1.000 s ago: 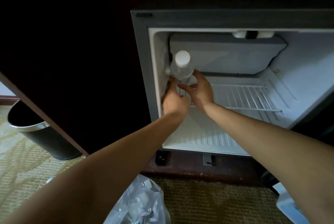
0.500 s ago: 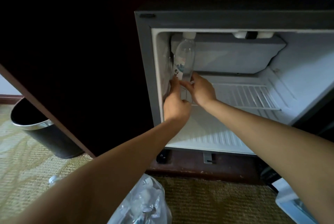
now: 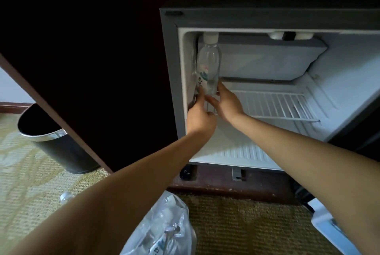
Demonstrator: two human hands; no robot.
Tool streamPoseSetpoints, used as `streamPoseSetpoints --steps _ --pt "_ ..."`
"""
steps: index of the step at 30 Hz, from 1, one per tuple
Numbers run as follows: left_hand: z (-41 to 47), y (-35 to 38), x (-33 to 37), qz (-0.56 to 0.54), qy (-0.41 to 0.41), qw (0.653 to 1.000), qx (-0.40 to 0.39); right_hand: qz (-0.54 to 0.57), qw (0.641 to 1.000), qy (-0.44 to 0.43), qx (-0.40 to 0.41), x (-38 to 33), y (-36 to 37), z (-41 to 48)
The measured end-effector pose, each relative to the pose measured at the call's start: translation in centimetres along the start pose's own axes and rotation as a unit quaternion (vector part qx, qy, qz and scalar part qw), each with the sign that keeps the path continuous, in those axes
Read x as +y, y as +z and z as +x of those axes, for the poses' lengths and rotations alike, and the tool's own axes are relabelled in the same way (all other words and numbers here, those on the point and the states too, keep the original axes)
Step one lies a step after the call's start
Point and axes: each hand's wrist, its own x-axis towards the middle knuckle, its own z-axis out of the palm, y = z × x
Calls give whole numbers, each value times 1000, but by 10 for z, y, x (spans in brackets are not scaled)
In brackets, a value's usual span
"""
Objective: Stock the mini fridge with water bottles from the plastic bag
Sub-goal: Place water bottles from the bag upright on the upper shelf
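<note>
One water bottle (image 3: 208,67) stands upright on the left end of the wire shelf (image 3: 273,105) inside the open mini fridge (image 3: 170,73), its white cap near the ceiling, just beside the left wall. Both hands meet at its base: the left hand (image 3: 200,119) has fingers (image 3: 201,95) curled against the lower label, and the right hand (image 3: 227,103) pinches the bottom from the other side. One clear plastic bag (image 3: 164,228) holding more bottles lies on the carpet (image 3: 30,184); their count cannot be told. One more bottle (image 3: 65,196) peeks out beside the left forearm. One black bin (image 3: 55,143) stands at left.
</note>
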Motion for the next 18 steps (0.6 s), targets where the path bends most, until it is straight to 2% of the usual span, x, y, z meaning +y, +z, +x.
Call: streamPoseSetpoints --steps 6,10,14,16,18 --pt "-33 -27 -33 72 77 994 -35 -48 999 15 18 1 2 -30" --pt "-59 -44 -68 130 72 985 -85 -68 997 -24 -19 -4 5 -68" --pt "-76 -62 -85 136 38 981 -131 -29 998 -27 -50 -17 14 -100" --pt "-86 -68 -83 68 -13 986 -152 9 997 -3 -80 -25 21 -116" --pt "-101 -71 -79 6 -81 976 -203 59 990 17 -123 -33 30 -135"
